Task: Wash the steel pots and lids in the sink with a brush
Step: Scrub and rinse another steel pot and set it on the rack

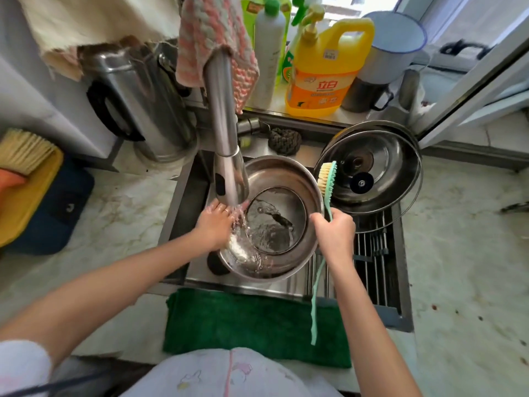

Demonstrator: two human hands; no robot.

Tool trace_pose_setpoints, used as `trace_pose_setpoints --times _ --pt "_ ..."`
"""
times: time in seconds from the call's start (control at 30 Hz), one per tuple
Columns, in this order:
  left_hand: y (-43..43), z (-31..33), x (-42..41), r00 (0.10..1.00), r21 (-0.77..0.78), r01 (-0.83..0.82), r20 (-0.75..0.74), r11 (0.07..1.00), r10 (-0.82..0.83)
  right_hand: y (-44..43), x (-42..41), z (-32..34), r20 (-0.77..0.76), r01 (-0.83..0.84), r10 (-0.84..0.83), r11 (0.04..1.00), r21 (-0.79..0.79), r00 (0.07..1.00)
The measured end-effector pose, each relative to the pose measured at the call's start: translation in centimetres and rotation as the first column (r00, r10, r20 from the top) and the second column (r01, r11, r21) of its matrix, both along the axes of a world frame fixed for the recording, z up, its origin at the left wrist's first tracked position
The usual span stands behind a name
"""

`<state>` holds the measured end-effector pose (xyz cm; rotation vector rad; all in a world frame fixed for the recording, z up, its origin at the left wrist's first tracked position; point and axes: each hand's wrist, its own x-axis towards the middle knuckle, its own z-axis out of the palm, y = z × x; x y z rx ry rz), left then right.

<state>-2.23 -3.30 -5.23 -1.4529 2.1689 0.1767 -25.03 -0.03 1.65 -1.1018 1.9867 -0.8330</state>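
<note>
The right hand (333, 233) is clenched round one green brush (325, 179), its long axis running away from the person and its bristle head pointing beyond the fist. Left of it, the left hand (214, 224) clasps the rim of one steel pot (286, 173) in the sink (186, 196). Two stacked lids (386, 167) lie beyond the right hand.

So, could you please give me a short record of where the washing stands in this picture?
pot: tilted in the sink, water swirling inside
faucet: running into the pot
left hand: at the pot's left rim, in the water stream; grip unclear
right hand: grips the brush by its handle, bristles up, beside the pot's right rim
lids: stacked at the sink's right end, over the rack
green towel: on the counter edge in front of the sink
</note>
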Motion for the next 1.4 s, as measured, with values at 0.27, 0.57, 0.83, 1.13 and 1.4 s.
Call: trace_pose_setpoints --times 0.27,0.57,0.83,1.13,1.4 --pt "3.8 -0.1 -5.9 0.844 0.284 -0.439 -0.195 0.852 0.5 -0.1 1.5 -0.8 0.016 0.15 -0.149 0.979 -0.136 0.989" --pt "8.6 3.7 -9.4 0.562 0.177 -0.196 -0.786 0.964 0.258 -1.8 1.5 -0.7 0.016 0.137 -0.137 0.991 0.015 0.99" --pt "7.5 4.5 -8.3 0.169 0.024 -0.635 -0.971 0.772 0.169 -2.1 1.3 2.1 0.298 0.007 -0.012 1.0 0.018 0.955" --pt "4.6 5.1 -4.3 -0.557 0.757 -0.441 -0.652 0.482 0.515 -2.1 0.6 2.0 0.008 -0.4 0.402 0.913 -0.078 0.916" --pt "4.4 4.5 -1.2 -0.562 0.82 -0.331 -0.569 0.467 0.6 -3.7 3.9 3.1 -0.347 -0.69 0.688 0.71 0.14 0.638"
